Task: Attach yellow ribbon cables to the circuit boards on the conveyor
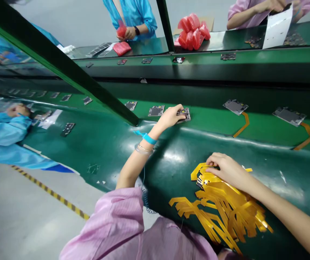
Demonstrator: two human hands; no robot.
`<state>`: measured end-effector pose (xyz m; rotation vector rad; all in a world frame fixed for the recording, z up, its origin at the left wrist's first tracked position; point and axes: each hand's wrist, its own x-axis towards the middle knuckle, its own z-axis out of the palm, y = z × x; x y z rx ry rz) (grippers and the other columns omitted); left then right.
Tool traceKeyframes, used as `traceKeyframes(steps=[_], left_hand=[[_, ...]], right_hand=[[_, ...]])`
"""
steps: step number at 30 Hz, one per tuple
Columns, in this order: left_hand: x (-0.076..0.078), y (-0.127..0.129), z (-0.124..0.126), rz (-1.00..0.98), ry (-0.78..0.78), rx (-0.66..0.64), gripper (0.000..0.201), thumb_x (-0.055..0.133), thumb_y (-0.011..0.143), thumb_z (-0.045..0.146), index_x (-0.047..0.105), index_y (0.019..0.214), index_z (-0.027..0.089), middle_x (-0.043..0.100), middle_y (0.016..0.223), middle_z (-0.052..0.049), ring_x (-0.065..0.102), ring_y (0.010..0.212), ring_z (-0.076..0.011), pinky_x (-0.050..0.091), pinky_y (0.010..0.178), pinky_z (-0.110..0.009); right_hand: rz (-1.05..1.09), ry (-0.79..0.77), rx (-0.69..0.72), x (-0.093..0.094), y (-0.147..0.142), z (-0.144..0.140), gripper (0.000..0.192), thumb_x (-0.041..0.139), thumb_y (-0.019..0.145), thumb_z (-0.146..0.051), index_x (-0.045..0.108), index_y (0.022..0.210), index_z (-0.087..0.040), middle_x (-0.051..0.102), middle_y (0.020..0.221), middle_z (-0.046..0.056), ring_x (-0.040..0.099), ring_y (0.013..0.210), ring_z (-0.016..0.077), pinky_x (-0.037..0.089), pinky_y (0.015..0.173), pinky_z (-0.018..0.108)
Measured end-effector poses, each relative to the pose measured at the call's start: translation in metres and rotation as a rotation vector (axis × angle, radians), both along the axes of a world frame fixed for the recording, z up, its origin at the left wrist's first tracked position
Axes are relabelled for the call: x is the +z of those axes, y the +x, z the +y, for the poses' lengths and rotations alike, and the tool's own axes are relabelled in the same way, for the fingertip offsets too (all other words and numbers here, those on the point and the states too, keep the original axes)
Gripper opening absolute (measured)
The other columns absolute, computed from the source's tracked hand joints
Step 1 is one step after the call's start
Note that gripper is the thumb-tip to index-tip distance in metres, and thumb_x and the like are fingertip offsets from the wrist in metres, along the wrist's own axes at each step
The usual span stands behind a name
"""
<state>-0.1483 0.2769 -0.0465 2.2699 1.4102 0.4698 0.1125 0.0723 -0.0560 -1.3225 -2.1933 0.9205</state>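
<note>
My left hand (171, 117) reaches across to the green belt, its fingers closed on the edge of a circuit board (187, 114). Part of that board is hidden under the fingers. On the near mat, my right hand (226, 169) is bent over a heap of yellow flex cables (229, 202), with thumb and fingertips pinched at a cable near the top of the pile. To the left of the held board lies another circuit board (156, 111). Two boards further right, one board (235, 107) and a larger-looking board (289, 116), each have a yellow cable attached.
A green post (111, 103) slants down to the mat's edge left of my left arm. Several boards line the belt. At left, a co-worker's hand (19, 110) rests by a board (68, 129). Across stand red bubble-wrap packs (194, 32) and two more people.
</note>
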Motion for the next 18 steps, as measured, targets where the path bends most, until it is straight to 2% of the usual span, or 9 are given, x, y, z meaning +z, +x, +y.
traceKeyframes(steps=[4, 8, 10, 14, 18], left_hand=[[0.014, 0.016, -0.033, -0.150, 0.062, 0.004, 0.021, 0.070, 0.087, 0.032, 0.060, 0.100, 0.018, 0.069, 0.093, -0.003, 0.062, 0.084, -0.0203, 0.042, 0.075, -0.027], [0.029, 0.031, -0.067, -0.325, 0.004, -0.039, 0.024, 0.074, 0.084, 0.034, 0.060, 0.093, 0.017, 0.069, 0.090, 0.000, 0.061, 0.083, -0.0176, 0.043, 0.076, -0.025], [0.035, 0.036, -0.081, -0.348, -0.018, -0.055, 0.025, 0.076, 0.083, 0.034, 0.060, 0.092, 0.018, 0.068, 0.088, 0.002, 0.060, 0.081, -0.0166, 0.043, 0.075, -0.024], [0.044, 0.042, -0.099, -0.368, -0.083, -0.098, 0.024, 0.076, 0.084, 0.034, 0.061, 0.095, 0.018, 0.068, 0.089, 0.002, 0.060, 0.081, -0.0160, 0.043, 0.075, -0.025], [0.049, 0.046, -0.110, -0.371, -0.122, -0.116, 0.023, 0.075, 0.084, 0.032, 0.060, 0.092, 0.018, 0.066, 0.087, 0.002, 0.056, 0.078, -0.0151, 0.042, 0.074, -0.025]], right_hand=[[-0.106, -0.006, 0.075, -0.002, -0.008, -0.008, 0.020, 0.067, 0.090, -0.013, 0.063, 0.073, -0.024, 0.069, 0.079, 0.002, 0.064, 0.081, 0.0239, 0.044, 0.076, 0.039], [-0.176, -0.001, 0.083, -0.003, -0.009, -0.005, 0.009, 0.068, 0.089, -0.011, 0.065, 0.087, -0.020, 0.070, 0.092, 0.005, 0.063, 0.090, 0.0255, 0.043, 0.078, 0.040], [-0.202, 0.002, 0.077, -0.003, -0.011, -0.005, 0.009, 0.069, 0.089, -0.010, 0.065, 0.092, -0.018, 0.070, 0.096, 0.006, 0.063, 0.091, 0.0260, 0.044, 0.079, 0.040], [-0.232, 0.005, 0.083, -0.003, -0.013, -0.005, 0.015, 0.066, 0.090, -0.007, 0.065, 0.080, -0.019, 0.069, 0.084, 0.003, 0.064, 0.084, 0.0242, 0.043, 0.077, 0.040], [-0.237, 0.026, 0.064, 0.001, -0.013, -0.009, 0.012, 0.067, 0.090, -0.008, 0.065, 0.082, -0.018, 0.068, 0.088, 0.004, 0.064, 0.086, 0.0245, 0.046, 0.076, 0.037]])
